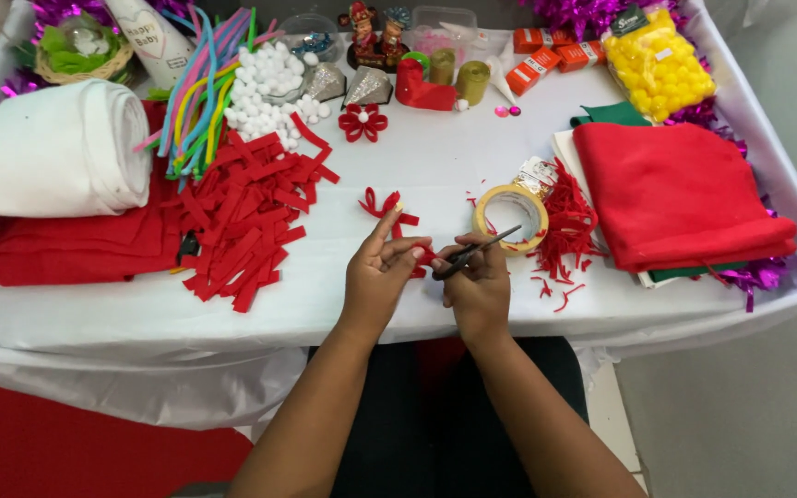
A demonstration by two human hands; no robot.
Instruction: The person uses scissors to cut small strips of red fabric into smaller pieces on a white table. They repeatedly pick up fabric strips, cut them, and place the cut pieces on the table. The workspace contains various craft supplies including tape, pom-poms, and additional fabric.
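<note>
My left hand (378,275) pinches a small red felt strip (425,255) over the white table's front edge. My right hand (479,284) grips black scissors (478,249), their blades pointing up and right toward a roll of tape (510,218). The strip sits right at the scissors' pivot. Two looped red felt pieces (386,207) lie on the table just beyond my left hand.
A heap of red felt strips (249,219) lies left, with red felt sheets (76,244) and a white roll (53,149). Folded red felt (680,194) and red trimmings (569,226) lie right. Pipe cleaners (197,88), white pompoms (265,92), a red felt flower (362,122) and yellow pompoms (659,66) sit behind.
</note>
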